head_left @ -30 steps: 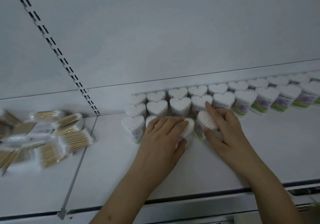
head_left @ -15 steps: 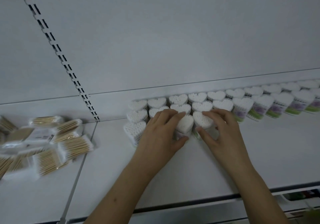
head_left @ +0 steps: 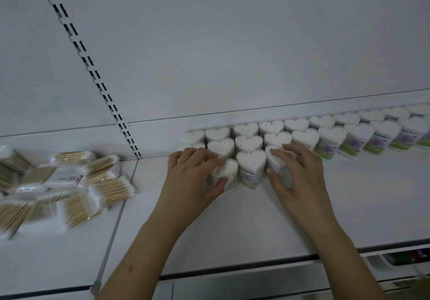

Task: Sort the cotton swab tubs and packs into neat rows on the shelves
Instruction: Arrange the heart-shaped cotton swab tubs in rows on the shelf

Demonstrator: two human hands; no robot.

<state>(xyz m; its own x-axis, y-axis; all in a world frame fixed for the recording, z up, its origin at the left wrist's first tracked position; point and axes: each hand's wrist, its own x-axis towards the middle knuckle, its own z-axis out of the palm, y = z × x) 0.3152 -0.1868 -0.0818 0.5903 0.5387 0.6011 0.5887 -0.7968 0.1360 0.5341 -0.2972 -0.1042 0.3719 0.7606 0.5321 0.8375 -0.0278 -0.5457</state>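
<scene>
Heart-shaped cotton swab tubs [head_left: 249, 142] stand in rows along the back of a white shelf [head_left: 256, 218], stretching away to the right. My left hand [head_left: 195, 178] grips a front-row tub [head_left: 229, 172] on the left, thumb on its near side and fingers over its top. My right hand [head_left: 295, 174] grips another front-row tub [head_left: 275, 163] on the right, fingers curled over it. Between them stands one tub [head_left: 251, 162] with a purple and green label, untouched.
Flat packs of wooden-stick swabs [head_left: 69, 188] lie in a loose pile on the neighbouring shelf section at the left. A slotted upright [head_left: 93, 72] divides the two sections. The shelf's front edge [head_left: 232, 271] runs below my forearms.
My left hand has shifted left from the middle front tub to the tub at the front left. The right hand has closed over its tub. The view has tilted upward.
</scene>
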